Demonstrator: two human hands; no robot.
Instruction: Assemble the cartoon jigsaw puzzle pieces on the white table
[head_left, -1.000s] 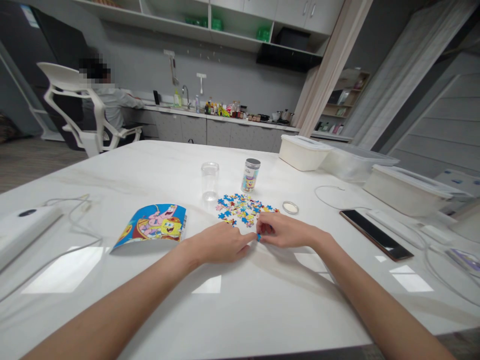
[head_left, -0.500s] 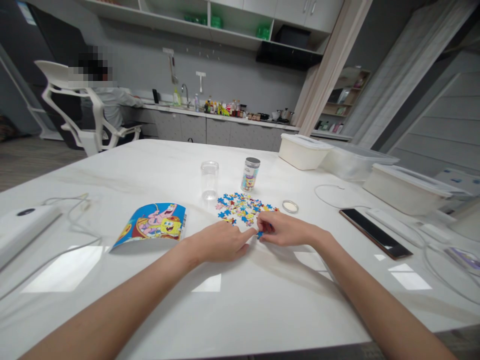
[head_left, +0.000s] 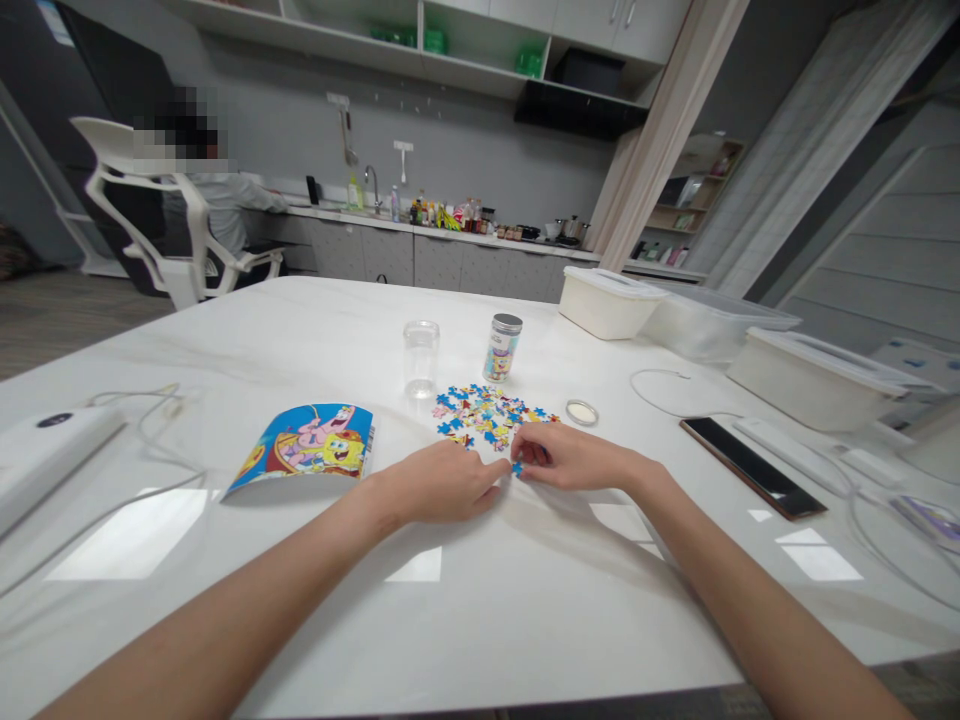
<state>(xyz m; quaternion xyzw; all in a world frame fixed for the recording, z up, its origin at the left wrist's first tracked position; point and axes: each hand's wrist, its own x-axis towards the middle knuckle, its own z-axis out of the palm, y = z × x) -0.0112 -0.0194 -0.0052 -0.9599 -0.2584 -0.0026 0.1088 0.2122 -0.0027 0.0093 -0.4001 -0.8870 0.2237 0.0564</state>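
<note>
A blue jigsaw puzzle piece [head_left: 517, 468] is pinched between the thumb and fingers of my right hand [head_left: 562, 456], low over the white table [head_left: 480, 620]. My left hand [head_left: 442, 482] lies on the table with its index finger stretched out, the tip right beside that piece, and its thumb apart below; nothing shows between them. Just beyond both hands spreads a pile of loose puzzle pieces [head_left: 487, 410], blue, yellow, pink and red. Left of my left hand rests a curled picture sheet [head_left: 307, 445] with cartoon figures.
Behind the pile stand a clear jar [head_left: 421, 360] without a lid and a lidded puzzle jar [head_left: 502, 348]. A round lid [head_left: 582, 412] lies right of the pile. Farther right are a phone [head_left: 750, 467], cables and storage boxes [head_left: 607, 305]. A person [head_left: 225, 205] sits at the far left.
The blue piece in my right hand has turned or shifted slightly, and more of it shows now. My left hand has hardly moved.
</note>
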